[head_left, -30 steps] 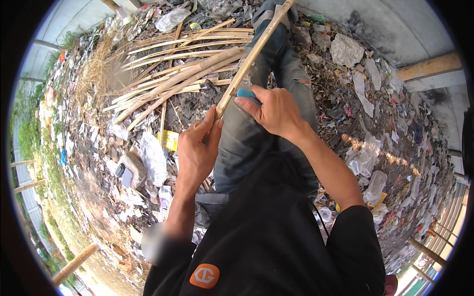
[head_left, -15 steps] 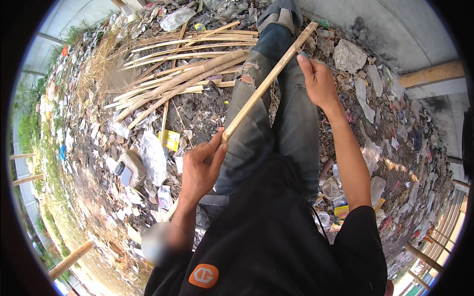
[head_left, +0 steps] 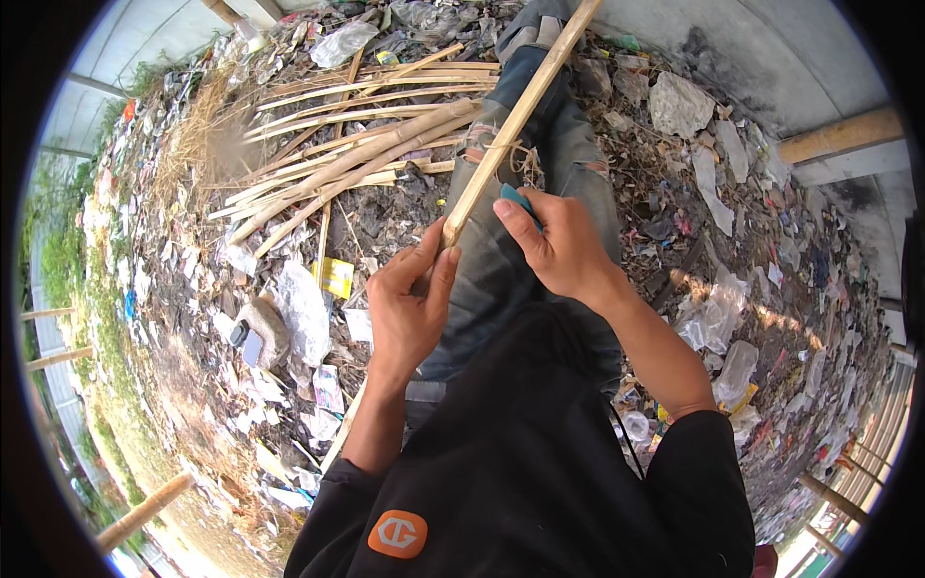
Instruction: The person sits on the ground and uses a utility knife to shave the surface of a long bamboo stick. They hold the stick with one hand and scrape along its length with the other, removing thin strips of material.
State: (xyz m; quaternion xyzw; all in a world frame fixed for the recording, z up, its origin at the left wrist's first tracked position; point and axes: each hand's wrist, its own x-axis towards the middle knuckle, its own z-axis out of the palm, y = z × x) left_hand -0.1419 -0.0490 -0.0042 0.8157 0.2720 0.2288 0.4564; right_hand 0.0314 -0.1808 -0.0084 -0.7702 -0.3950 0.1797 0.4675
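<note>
The left grip (head_left: 409, 297) is pinching the near end of a bamboo strip (head_left: 521, 120) slanting away rightward over the legs (head_left: 484, 289); the right grip (head_left: 570, 249), just right of it, is clasping a teal-handled tool (head_left: 514, 198).

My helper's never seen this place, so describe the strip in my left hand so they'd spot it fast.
Find the worn, dark trousers near mid-picture. In front of them, the left hand grips the lower end of a long, pale strip slanting up to the right. Unlike the strips piled on the littered ground to its left, it is held up.
</note>
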